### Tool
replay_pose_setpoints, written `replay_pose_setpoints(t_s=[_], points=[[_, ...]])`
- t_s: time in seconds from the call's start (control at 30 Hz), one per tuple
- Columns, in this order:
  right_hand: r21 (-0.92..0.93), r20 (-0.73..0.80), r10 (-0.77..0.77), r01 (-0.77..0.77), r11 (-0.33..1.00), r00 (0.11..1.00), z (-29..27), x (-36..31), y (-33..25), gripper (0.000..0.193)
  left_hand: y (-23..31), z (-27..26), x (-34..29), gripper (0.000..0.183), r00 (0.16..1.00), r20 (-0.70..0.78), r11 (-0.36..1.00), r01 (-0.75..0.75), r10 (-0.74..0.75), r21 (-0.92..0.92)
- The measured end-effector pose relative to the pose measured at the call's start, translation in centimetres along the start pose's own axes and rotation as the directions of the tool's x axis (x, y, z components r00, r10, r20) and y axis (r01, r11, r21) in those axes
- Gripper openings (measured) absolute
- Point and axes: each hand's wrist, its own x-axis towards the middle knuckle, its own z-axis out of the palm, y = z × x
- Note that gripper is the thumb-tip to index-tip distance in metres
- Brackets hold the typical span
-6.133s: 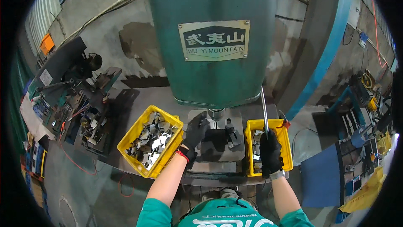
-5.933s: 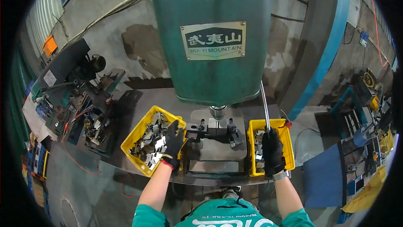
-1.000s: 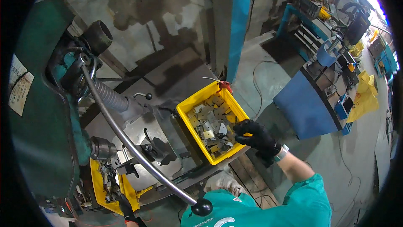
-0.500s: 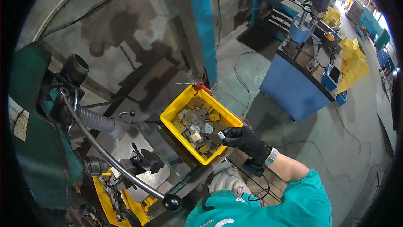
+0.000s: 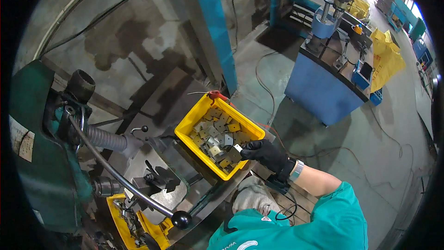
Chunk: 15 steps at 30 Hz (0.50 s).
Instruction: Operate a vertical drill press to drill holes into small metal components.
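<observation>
Plates [image 5: 214, 134] lie in a bin [image 5: 194, 117] right of the machine [image 5: 41, 157].

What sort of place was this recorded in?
Probably a metalworking workshop: a green drill press with a chuck, a yellow bin heaped with small metal pieces, and a blue workbench carrying another machine all suggest it.

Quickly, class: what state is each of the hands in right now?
Left hand: partly out of frame, cannot be told.
Right hand: closed, pinching a small metal plate.
</observation>
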Motion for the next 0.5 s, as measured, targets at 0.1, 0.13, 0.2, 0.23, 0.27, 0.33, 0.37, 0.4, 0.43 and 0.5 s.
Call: replay_pose_setpoints(t_s=[0.1, 0.13, 0.2, 0.23, 0.27, 0.33, 0.37, 0.4, 0.43, 0.5], points=[[-0.028, -0.018, 0.02, -0.02, 0.999, 1.0, 0.4, -0.3, -0.5, 0.016, 0.1, -0.1, 0.2, 0.027, 1.0, -0.005, 1.0, -0.008, 0.008, -0.001], [-0.036, -0.024, 0.024, -0.024, 0.999, 0.999, 0.4, -0.3, -0.5, 0.016, 0.1, -0.1, 0.1, 0.027, 1.0, -0.005, 1.0, -0.014, 0.014, -0.001], [-0.051, -0.034, 0.031, -0.033, 0.998, 0.999, 0.4, -0.3, -0.5, 0.015, 0.0, 0.0, -0.2, 0.026, 1.0, -0.008, 1.0, -0.018, 0.018, -0.004], [-0.064, -0.033, 0.02, -0.022, 0.998, 0.999, 0.5, -0.4, -0.5, 0.014, 0.1, 0.1, -0.2, 0.026, 1.0, -0.007, 1.0, -0.022, 0.022, -0.002], [-0.079, -0.033, 0.009, -0.011, 0.997, 0.999, 0.7, -0.5, -0.5, 0.013, 0.0, 0.1, -0.2, 0.026, 1.0, -0.008, 1.0, -0.022, 0.022, -0.001], [-0.118, -0.024, -0.01, 0.007, 0.993, 1.0, 0.8, -0.6, -0.4, 0.014, 0.0, 0.1, -0.2, 0.025, 1.0, -0.007, 1.0, -0.028, 0.028, 0.0], [-0.144, -0.016, -0.018, 0.016, 0.989, 1.0, 0.7, -0.7, -0.3, 0.016, 0.0, 0.1, -0.2, 0.025, 0.999, -0.008, 0.999, -0.033, 0.033, -0.002], [-0.17, -0.008, -0.026, 0.024, 0.985, 1.0, 0.7, -0.7, -0.2, 0.018, -0.1, 0.1, -0.2, 0.025, 0.999, -0.01, 0.999, -0.036, 0.036, -0.004], [-0.184, 0.004, -0.016, 0.016, 0.983, 1.0, 0.9, -0.9, -0.4, 0.02, -0.2, 0.1, -0.2, 0.025, 0.999, -0.008, 0.999, -0.038, 0.038, -0.006], [-0.214, 0.032, 0.009, -0.002, 0.977, 0.999, 1.3, -1.4, -1.0, 0.023, -0.4, 0.0, -0.4, 0.025, 0.999, -0.009, 0.999, -0.04, 0.04, -0.004]])
